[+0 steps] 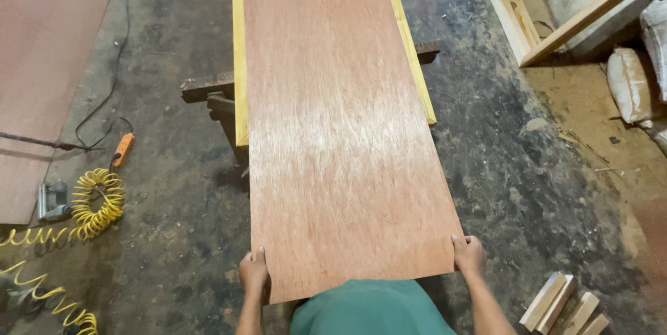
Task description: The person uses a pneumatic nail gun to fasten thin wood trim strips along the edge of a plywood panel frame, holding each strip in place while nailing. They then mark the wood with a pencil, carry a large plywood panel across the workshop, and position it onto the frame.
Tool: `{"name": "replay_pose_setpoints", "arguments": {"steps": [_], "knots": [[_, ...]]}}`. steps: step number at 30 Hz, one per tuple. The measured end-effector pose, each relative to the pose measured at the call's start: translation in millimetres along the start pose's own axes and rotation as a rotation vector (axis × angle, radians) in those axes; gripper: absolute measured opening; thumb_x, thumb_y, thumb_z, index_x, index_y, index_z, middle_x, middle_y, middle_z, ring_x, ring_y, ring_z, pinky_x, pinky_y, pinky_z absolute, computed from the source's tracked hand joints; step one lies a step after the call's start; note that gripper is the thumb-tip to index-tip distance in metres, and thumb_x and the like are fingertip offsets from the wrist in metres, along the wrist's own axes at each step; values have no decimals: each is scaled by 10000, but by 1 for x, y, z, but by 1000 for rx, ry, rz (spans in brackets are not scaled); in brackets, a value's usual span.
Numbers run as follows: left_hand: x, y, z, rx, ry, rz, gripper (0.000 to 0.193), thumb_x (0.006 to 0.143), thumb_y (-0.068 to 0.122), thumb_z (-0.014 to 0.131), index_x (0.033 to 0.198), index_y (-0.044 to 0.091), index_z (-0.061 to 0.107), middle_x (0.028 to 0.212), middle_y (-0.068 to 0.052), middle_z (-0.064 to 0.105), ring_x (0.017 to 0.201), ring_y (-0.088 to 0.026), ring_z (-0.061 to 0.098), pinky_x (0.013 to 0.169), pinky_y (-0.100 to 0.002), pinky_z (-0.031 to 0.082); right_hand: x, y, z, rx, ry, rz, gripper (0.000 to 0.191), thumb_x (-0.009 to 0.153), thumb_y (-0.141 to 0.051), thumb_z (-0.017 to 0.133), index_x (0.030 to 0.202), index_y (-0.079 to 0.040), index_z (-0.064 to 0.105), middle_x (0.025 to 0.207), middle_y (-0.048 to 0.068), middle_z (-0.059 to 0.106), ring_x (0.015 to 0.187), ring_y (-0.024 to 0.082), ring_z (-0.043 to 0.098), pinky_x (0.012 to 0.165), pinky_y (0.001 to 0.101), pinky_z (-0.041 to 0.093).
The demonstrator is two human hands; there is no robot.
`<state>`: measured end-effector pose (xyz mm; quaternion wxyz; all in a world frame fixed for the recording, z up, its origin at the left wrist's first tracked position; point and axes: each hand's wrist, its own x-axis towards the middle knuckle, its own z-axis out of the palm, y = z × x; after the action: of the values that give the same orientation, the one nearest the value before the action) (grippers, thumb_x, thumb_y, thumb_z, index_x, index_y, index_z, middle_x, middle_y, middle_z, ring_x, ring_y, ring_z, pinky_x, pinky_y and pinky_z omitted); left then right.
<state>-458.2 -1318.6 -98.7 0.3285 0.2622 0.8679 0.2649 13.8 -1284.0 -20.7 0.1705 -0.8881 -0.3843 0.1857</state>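
Observation:
A long reddish-brown plywood sheet (333, 119) lies lengthwise over a pale yellow wooden frame (240, 64) and overhangs its near end towards me. My left hand (253, 274) grips the sheet's near left corner. At the near right corner, my right hand (468, 254) holds the edge. The frame rests on a dark wooden trestle (207, 88).
A yellow coiled air hose (97, 199) and a nail gun (52, 199) lie on the dark floor at left, beside an orange tool (123, 149) and a cable. Another plywood sheet (42, 64) lies far left. Wooden frames (556, 22), sacks (632, 81) and short wood blocks (564, 311) sit right.

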Motion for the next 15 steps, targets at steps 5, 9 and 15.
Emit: {"name": "replay_pose_setpoints", "arguments": {"steps": [5,9,15], "knots": [[4,-3,10,-69,-54,53,510,967,445,598,1038,-42,732,957,-250,765,885,-333,752,816,-455,541,9,2,3,76,-41,-123,463,849,-436,740,1011,-2,762,954,225,762,885,367,759,803,468,579],[7,-5,18,39,-69,7,521,984,447,598,1042,-56,718,963,-265,748,903,-358,733,831,-479,533,16,13,4,52,-164,-85,439,816,-352,784,1078,-2,746,990,210,765,904,342,759,805,433,580],[-10,7,37,331,255,-11,656,902,435,717,1367,-7,580,1346,-300,605,1243,-477,551,1017,-584,428,39,58,-11,159,-126,-94,489,824,-353,788,1153,2,720,1044,211,763,966,318,757,840,412,585]]}}
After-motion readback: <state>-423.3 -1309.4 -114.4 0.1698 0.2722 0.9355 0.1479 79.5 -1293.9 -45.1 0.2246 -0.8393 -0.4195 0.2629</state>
